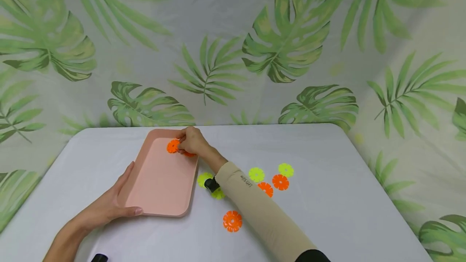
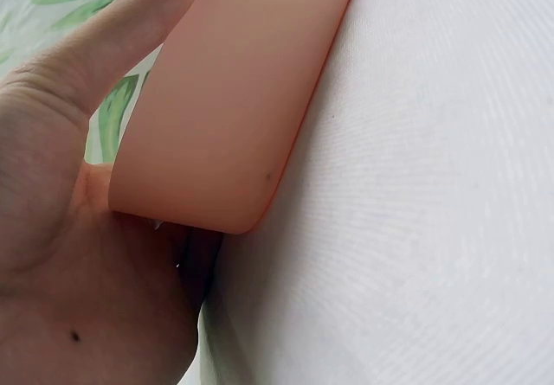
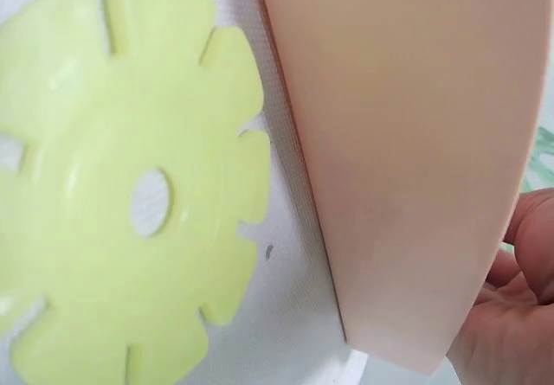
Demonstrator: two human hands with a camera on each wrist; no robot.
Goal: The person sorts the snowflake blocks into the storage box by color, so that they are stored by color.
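A shallow pink tray (image 1: 160, 185) lies on the white table. My left hand (image 1: 109, 205) holds its near left corner, thumb along the near side and fingers along the left side; the left wrist view shows the tray wall (image 2: 225, 117) against the palm. Over the tray's far right part, my right hand (image 1: 194, 141) pinches an orange notched disc (image 1: 172, 146) by its right edge. Partly covered under that hand is a second orange disc (image 1: 189, 154). In the right wrist view the tray wall hides most of the right fingers (image 3: 532, 229).
Beside the tray's right side lie two yellow notched discs (image 1: 204, 180), partly behind the right wrist camera. Farther right are yellow discs (image 1: 256, 174) and orange discs (image 1: 280, 182), one partly under the sleeve. Another orange disc (image 1: 232, 221) lies nearer. A leaf-patterned cloth (image 1: 218, 51) hangs behind the table.
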